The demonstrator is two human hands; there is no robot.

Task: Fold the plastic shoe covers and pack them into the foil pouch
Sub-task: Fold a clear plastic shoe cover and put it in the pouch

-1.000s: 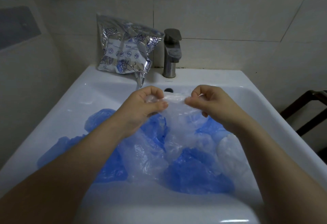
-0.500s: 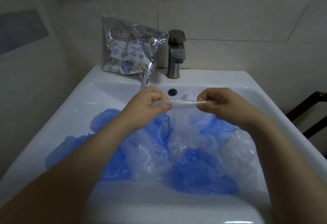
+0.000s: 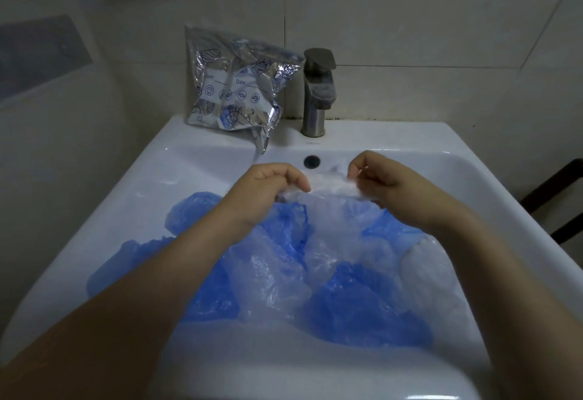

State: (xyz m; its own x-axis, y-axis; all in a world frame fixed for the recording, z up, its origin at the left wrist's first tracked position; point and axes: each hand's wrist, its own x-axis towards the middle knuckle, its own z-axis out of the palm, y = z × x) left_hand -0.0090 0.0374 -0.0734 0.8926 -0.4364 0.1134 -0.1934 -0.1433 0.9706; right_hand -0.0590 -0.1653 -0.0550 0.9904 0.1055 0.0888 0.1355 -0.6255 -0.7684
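A clear plastic shoe cover (image 3: pixel 331 189) is stretched between my two hands above the white sink (image 3: pixel 189 163). My left hand (image 3: pixel 268 191) pinches its left end and my right hand (image 3: pixel 385 182) pinches its right end; the rest of it hangs down into the basin. Several blue shoe covers (image 3: pixel 362 305) and clear ones (image 3: pixel 271 279) lie crumpled in the basin under my arms. The silver foil pouch (image 3: pixel 236 90), printed with blue icons, leans against the wall on the sink's back left ledge.
A grey metal tap (image 3: pixel 317 93) stands at the back of the sink, right of the pouch. The overflow hole (image 3: pixel 311 161) sits just beyond my hands. A dark wooden frame (image 3: pixel 555 197) stands at the right edge. Tiled walls close in behind and on the left.
My hands have drawn the clear cover's edge out flat between them, a little wider apart than before. The view has tilted slightly upward.
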